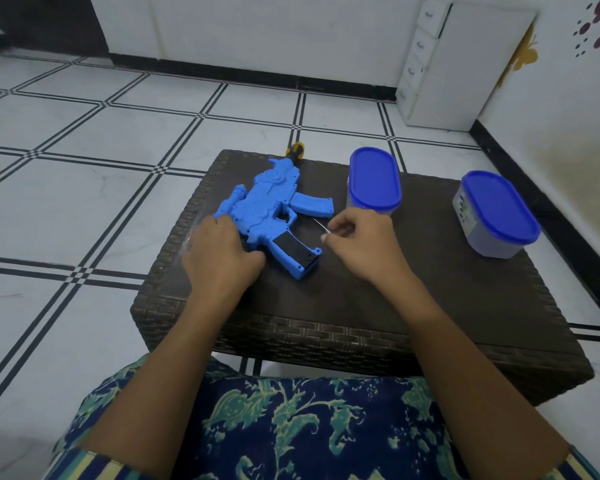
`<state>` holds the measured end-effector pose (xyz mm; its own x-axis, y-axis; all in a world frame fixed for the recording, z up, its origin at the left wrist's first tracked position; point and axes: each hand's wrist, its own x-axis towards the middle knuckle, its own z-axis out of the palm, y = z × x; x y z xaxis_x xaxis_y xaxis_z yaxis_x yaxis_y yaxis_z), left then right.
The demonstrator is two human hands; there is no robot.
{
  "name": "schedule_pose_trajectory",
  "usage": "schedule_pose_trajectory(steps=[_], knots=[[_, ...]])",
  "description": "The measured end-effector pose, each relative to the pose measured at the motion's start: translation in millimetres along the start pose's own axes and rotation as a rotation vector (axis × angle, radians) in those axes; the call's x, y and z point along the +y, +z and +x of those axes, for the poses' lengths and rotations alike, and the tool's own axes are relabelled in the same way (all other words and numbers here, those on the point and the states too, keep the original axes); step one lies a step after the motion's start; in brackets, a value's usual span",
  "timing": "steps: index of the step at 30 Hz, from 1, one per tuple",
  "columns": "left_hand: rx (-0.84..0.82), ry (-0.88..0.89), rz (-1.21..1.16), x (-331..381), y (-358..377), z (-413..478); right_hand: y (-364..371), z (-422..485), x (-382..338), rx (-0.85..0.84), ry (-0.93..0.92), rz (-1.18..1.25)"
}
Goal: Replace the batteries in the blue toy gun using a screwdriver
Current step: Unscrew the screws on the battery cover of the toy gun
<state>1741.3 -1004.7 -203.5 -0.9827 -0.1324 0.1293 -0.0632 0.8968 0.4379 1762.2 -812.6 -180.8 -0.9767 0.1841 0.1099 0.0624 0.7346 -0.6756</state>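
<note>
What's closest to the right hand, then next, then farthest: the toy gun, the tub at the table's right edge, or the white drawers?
1. Toy gun, just left of the right hand.
2. Tub, off to its right.
3. White drawers, back by the wall.

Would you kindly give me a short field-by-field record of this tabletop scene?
surface: brown woven table
toy: blue toy gun lying flat, black grip panel facing up
left: left hand rests on the gun's rear
right: right hand, fingers pinching a thin screwdriver, tip pointing toward the gun
containers: blue-lidded container beside the gun; second container further right; both closed
</note>
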Motion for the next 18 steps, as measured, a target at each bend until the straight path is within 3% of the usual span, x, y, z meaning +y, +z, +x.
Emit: schedule_pose_trajectory(steps=[7,12,15,18], knots=[[0.469,0.274,0.134,16,-30,-3,5,-3,-16,-0.151,0.224,0.575],[0.624,0.483,0.242,30,-28,-15,-7,0,-25,-0.388,0.351,1.178],[0.68,0.609,0.287,32,-22,-20,-9,1,-23,-0.455,0.34,1.333],[0.711,0.731,0.154,32,-18,-25,-8,3,-25,-0.464,0.315,1.463]])
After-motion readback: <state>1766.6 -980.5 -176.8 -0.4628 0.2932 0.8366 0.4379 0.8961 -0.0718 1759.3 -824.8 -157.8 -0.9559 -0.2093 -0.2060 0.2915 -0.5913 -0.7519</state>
